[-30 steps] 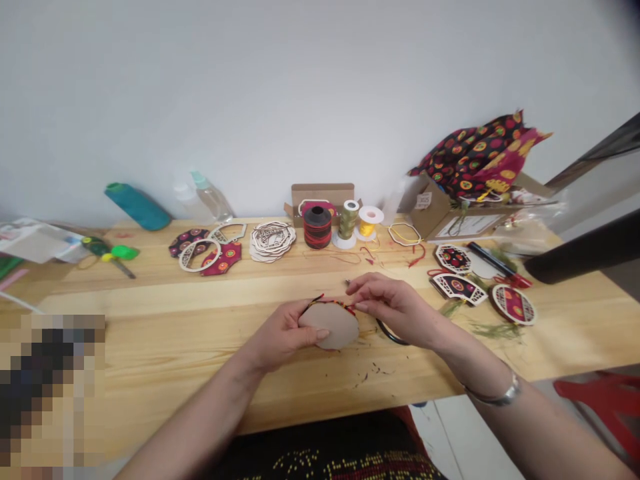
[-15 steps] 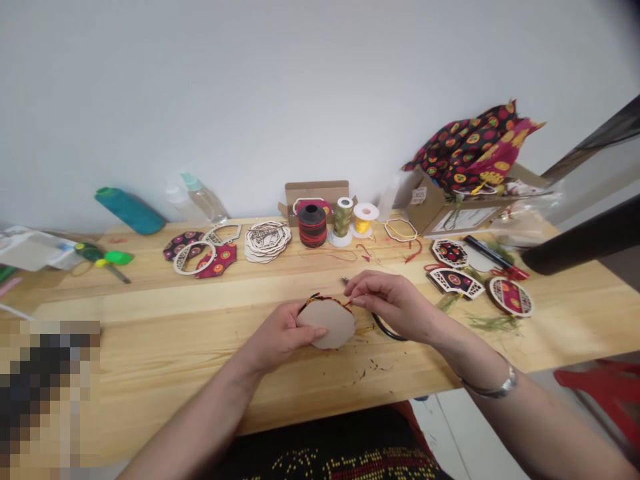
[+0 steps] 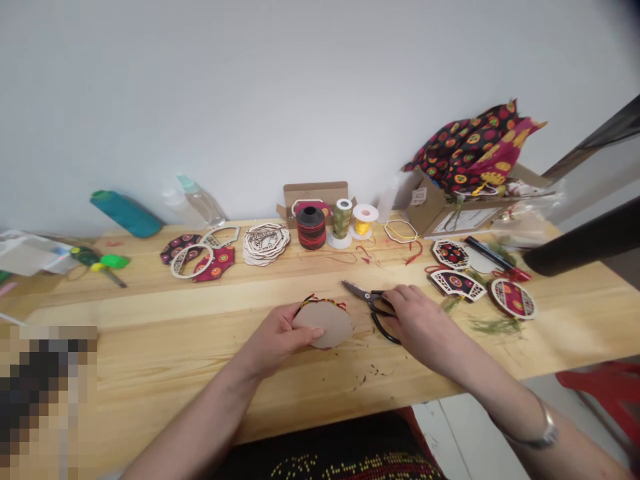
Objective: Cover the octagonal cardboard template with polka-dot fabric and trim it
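My left hand (image 3: pixel 283 333) holds a rounded grey cardboard piece (image 3: pixel 327 325) above the table, thumb flat on its face. Red, black and yellow cord or fabric shows along the piece's top edge. To the right, black-handled scissors (image 3: pixel 369 297) point toward the upper left, their blades a little apart. My right hand (image 3: pixel 413 320) is at the scissors' handles, fingers curled over them and partly hidden. Small dark scraps are scattered on the wood below the scissors.
Thread spools (image 3: pixel 311 228) stand at the back beside a stack of wooden frames (image 3: pixel 267 243). Finished-looking patterned ornaments (image 3: pixel 457 283) lie at the right, before a cardboard box (image 3: pixel 440 210) topped with cloth. A teal cone (image 3: pixel 126 213) rests at the left.
My right hand has left the edge of the cardboard piece and moved right and down to the scissors' handles. The scissors' blades now show. My left hand still holds the piece.
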Demonstrator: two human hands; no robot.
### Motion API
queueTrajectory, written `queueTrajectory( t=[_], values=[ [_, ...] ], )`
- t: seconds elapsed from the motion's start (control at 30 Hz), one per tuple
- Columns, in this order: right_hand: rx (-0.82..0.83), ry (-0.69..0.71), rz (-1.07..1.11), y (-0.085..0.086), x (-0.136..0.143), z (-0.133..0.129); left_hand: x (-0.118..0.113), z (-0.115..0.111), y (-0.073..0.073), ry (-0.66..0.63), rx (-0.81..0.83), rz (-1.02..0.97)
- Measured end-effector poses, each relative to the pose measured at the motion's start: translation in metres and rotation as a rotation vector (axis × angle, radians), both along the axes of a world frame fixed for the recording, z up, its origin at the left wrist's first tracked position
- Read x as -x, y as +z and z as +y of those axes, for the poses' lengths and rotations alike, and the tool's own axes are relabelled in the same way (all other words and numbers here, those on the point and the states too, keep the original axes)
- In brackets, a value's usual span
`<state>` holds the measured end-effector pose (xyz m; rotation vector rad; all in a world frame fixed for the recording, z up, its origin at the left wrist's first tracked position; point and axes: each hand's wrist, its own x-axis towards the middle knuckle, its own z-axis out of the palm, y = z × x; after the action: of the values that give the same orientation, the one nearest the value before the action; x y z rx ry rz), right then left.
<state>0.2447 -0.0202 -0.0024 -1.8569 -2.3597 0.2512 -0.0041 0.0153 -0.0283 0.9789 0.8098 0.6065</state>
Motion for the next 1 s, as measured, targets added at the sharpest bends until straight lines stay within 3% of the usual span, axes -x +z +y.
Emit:
queueTrajectory(
  t=[0.13,0.23,0.4,0.5,0.63,0.83,1.0],
  values=[
    [-0.034,0.003,-0.061,-0.017,-0.006,-0.012,0.001,0.000,-0.001,0.002,0.001,-0.003],
    [-0.022,-0.010,-0.080,-0.019,-0.005,-0.009,0.001,0.001,-0.002,0.005,-0.003,-0.003],
    [0.058,-0.140,0.033,-0.005,-0.012,-0.004,0.001,0.000,-0.002,0.040,0.017,-0.036],
    [0.131,-0.195,0.304,0.007,-0.022,-0.007,0.001,0.000,-0.002,0.046,0.008,-0.049],
    [0.266,-0.138,0.620,0.025,-0.027,-0.014,0.002,0.001,-0.003,0.038,0.028,-0.039],
    [0.578,-0.068,0.668,0.035,-0.021,-0.020,0.001,0.001,-0.002,0.044,0.033,-0.081],
    [0.636,-0.022,0.630,0.031,-0.026,-0.019,0.001,0.001,-0.001,0.031,0.018,-0.086]
  ],
)
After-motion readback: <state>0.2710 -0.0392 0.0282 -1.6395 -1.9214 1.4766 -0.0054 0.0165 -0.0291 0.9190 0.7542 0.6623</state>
